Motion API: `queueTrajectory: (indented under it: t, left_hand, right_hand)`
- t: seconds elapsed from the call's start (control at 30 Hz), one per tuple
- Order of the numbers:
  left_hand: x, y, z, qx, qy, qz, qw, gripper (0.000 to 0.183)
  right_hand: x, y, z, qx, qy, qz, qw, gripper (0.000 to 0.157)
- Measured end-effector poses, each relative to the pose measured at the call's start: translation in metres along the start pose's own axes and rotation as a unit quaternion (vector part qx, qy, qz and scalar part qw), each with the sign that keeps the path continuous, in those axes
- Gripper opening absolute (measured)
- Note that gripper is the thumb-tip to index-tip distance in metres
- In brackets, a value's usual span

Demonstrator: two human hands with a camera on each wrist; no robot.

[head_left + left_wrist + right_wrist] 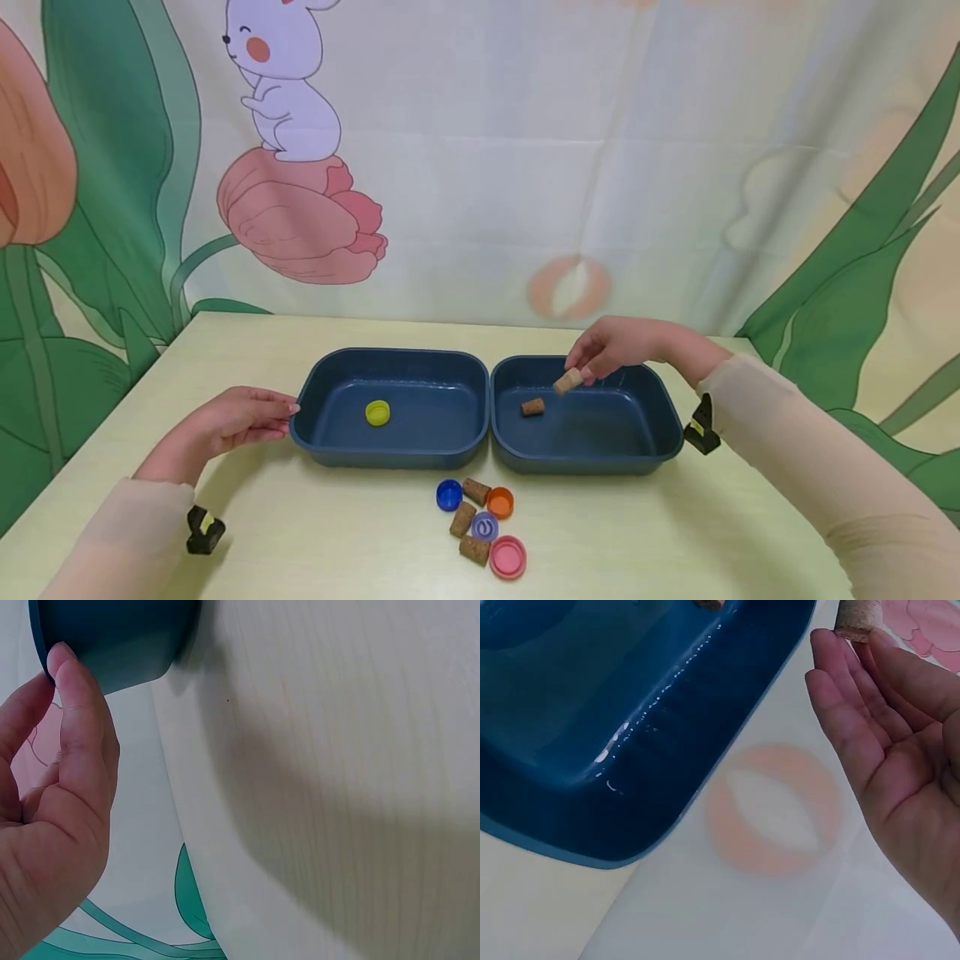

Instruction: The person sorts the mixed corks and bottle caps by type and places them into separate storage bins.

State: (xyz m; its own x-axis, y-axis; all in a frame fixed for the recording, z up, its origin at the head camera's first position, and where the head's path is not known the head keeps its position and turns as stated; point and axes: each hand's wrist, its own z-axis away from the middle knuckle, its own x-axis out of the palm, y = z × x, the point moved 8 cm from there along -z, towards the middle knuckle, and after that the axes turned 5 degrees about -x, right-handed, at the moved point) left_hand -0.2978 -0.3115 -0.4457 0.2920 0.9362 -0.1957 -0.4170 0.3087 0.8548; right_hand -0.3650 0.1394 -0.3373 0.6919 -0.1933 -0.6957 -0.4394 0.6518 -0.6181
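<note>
In the head view two dark blue trays stand side by side. At the outer end of the left tray (390, 458), my left hand (238, 419) pinches the rim, thumb and finger meeting at the edge in the left wrist view. A yellow bottle cap (378, 412) lies inside that tray. Over the right tray (585, 465), my right hand (617, 346) pinches a light cork (567, 382) between thumb and fingertips; the same cork (857, 618) shows at the top of the right wrist view. A darker cork (532, 407) lies on the right tray's floor.
In front of the trays, a loose group lies on the pale table (337, 533): several corks (475, 549), a blue cap (449, 495), an orange cap (500, 502), a purple cap (484, 527) and a pink cap (507, 557). A printed curtain (480, 167) hangs behind.
</note>
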Motion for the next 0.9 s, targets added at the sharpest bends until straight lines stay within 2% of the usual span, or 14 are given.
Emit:
queueTrajectory:
  t: [0.2, 0.47, 0.7, 0.9]
  left_hand:
    - [0.001, -0.002, 0.0, -0.008, 0.002, -0.002, 1.0, 0.04]
    - [0.0, -0.002, -0.001, -0.006, 0.003, -0.008, 0.9999, 0.042]
    - [-0.001, -0.002, -0.001, -0.007, 0.002, -0.009, 0.9999, 0.044]
    - [-0.001, -0.001, 0.0, -0.007, 0.003, -0.01, 0.9999, 0.043]
  right_hand:
    - [0.006, 0.011, -0.013, 0.019, -0.013, 0.005, 1.0, 0.028]
    - [0.013, 0.025, -0.029, 0.044, -0.031, 0.045, 0.998, 0.026]
    - [0.023, 0.045, -0.045, 0.095, -0.063, 0.041, 0.993, 0.025]
    - [0.03, 0.051, -0.054, 0.116, -0.084, 0.036, 0.989, 0.026]
